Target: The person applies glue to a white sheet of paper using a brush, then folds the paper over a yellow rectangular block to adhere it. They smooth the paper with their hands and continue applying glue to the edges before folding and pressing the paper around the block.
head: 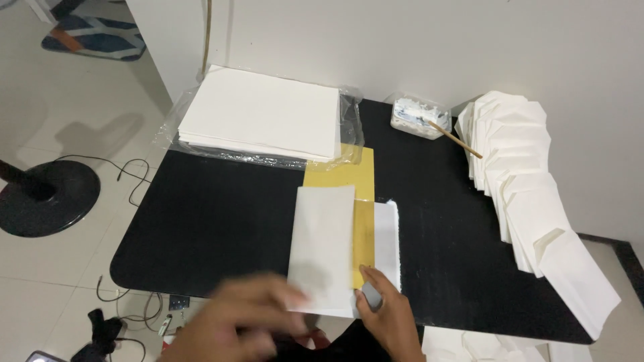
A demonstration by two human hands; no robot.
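Two hands work a folded white sheet [322, 248] on a black table [215, 221].

The sheet lies at the table's near edge, its left part folded over a yellow card [339, 175] that shows as a strip down the middle and sticks out beyond the sheet's far end. The right hand [389, 322] is at the sheet's near right corner, fingers curled, thumb pressing on the paper by the yellow strip. The left hand [235, 322] is blurred just left of the near edge of the sheet; whether it is open or gripping cannot be told. Beyond the sheet lies a paper stack [261, 114] on clear plastic. Far right of the sheet sits a glue tub [419, 117] with a stick [456, 141], and beside it a row of finished envelopes [530, 194].
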